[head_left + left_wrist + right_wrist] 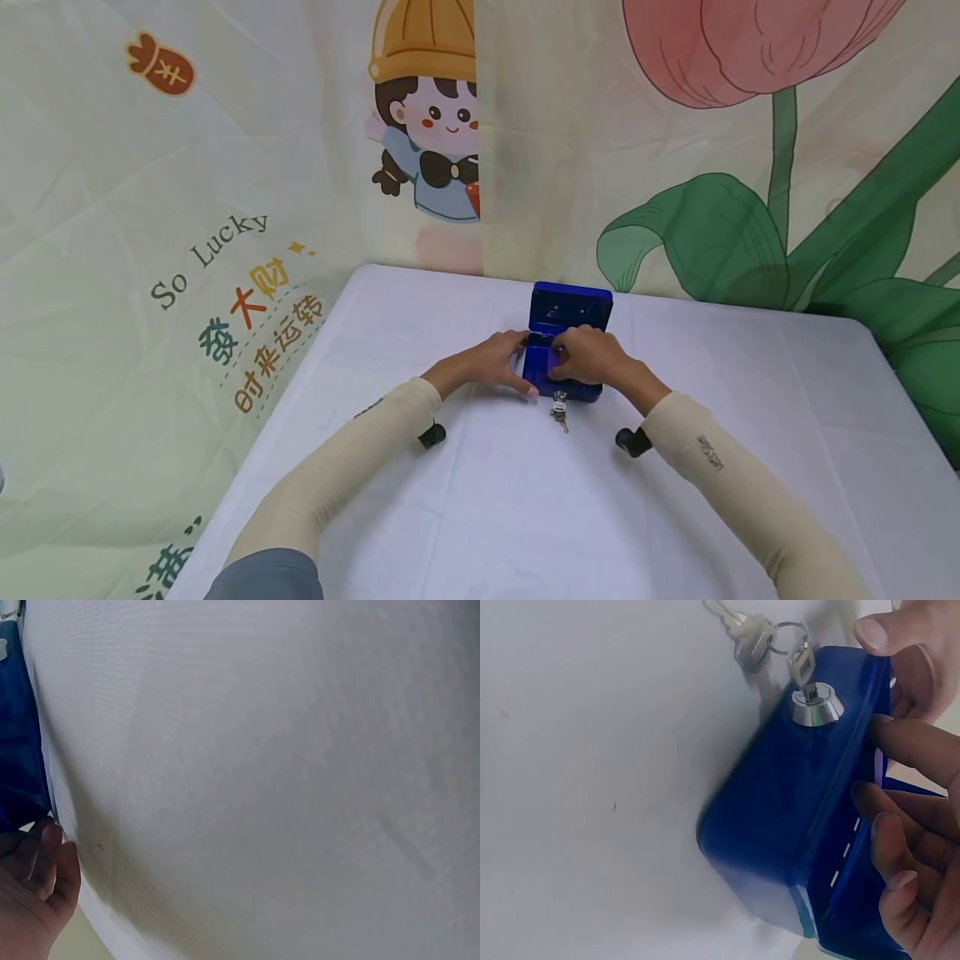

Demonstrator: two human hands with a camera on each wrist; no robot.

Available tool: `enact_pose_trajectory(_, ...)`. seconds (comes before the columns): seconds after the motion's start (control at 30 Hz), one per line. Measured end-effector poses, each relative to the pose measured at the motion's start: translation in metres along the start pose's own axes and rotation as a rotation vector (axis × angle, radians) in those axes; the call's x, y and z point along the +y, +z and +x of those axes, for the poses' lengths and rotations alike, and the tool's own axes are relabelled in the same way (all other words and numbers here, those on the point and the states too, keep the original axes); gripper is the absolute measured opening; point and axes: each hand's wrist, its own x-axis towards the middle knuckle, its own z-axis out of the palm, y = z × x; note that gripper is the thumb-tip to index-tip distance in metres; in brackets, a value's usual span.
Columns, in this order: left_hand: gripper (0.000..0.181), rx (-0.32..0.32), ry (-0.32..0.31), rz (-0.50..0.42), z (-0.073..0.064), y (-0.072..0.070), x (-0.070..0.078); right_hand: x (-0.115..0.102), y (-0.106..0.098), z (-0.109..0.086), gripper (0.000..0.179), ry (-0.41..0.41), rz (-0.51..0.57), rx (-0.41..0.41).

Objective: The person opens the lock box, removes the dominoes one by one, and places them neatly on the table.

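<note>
A blue metal cash box (592, 393) stands on the table with its lid (572, 307) raised. A key sits in the silver lock (817, 706) on its front, and a second key (748, 634) hangs from the ring. My left hand (495, 360) grips the box's left side, its thumb at the front corner and its fingers farther back. My right hand (588, 354) reaches inside the box and pinches a small purple thing (554, 360). Only a sliver of that purple thing shows between the right fingers; its kind stays hidden.
A white cloth covers the table (480, 500), whose far edge runs just behind the box. Beyond it hangs a printed backdrop (540, 167). A black wrist camera (432, 435) is strapped under the left sleeve, another wrist camera (633, 442) under the right.
</note>
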Motion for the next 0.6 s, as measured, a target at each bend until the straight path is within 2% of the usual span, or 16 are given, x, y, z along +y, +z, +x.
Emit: enact_pose_trajectory(0.6,0.115,0.006,-0.017,-0.020,0.001,0.001,0.000,0.010,-0.010,-0.017,0.052,0.038,0.032,-0.016)
